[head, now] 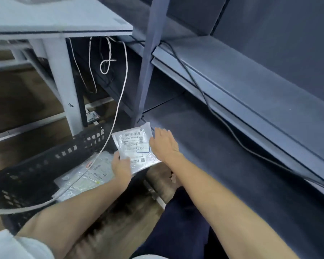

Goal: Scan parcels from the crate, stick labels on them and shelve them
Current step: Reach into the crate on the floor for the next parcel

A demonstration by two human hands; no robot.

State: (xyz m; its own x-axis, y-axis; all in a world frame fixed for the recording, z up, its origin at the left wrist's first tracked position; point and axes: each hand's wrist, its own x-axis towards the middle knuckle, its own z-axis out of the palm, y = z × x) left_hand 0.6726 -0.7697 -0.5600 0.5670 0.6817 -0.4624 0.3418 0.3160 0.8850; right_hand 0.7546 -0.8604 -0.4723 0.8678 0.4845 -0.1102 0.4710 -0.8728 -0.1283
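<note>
I noted the left hand (122, 168) gripping a labelled parcel (137, 146), the right hand (165, 143) flat against it; shelf (223, 156) awaited, more remained in the crate (36, 171).

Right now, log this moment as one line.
left hand: holds parcel | right hand: open beside parcel | crate: more parcels | shelf: parcel at its edge

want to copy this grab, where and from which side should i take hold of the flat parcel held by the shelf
Probably the near corner of the parcel, approached from the crate side, as the left hand does. It is a thin, flat pouch, so pinching an edge suits it and leaves the label uncovered. The right hand lies open beside it.
</note>
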